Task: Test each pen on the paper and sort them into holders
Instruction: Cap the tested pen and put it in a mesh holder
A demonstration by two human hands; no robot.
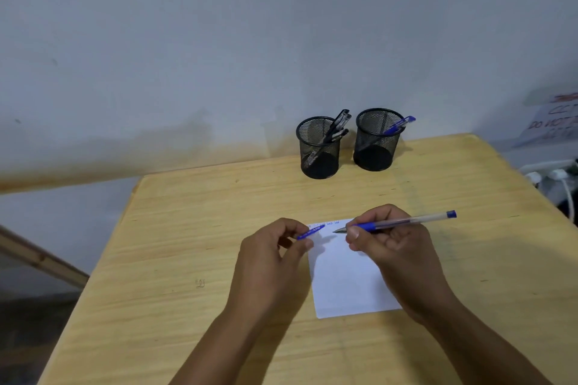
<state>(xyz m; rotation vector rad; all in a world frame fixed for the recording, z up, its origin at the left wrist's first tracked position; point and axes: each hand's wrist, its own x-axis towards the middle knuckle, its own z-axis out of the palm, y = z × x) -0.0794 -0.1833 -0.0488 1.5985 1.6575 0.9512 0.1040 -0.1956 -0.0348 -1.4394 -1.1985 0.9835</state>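
Note:
My right hand (387, 247) grips a blue pen (406, 222) with a clear barrel, its bare tip pointing left just above the top of the white paper (347, 284). My left hand (275, 253) pinches the pen's blue cap (311, 232) at the paper's upper left corner. Small blue scribbles run along the paper's top edge. At the back of the table stand two black mesh holders: the left holder (319, 150) has several black pens in it, the right holder (377, 142) has one blue pen (398, 126).
The wooden table (187, 244) ends near the wall at the back and drops off on the left. White cables and a power strip (556, 178) lie past the right edge. A paper sign (553, 125) hangs on the right wall.

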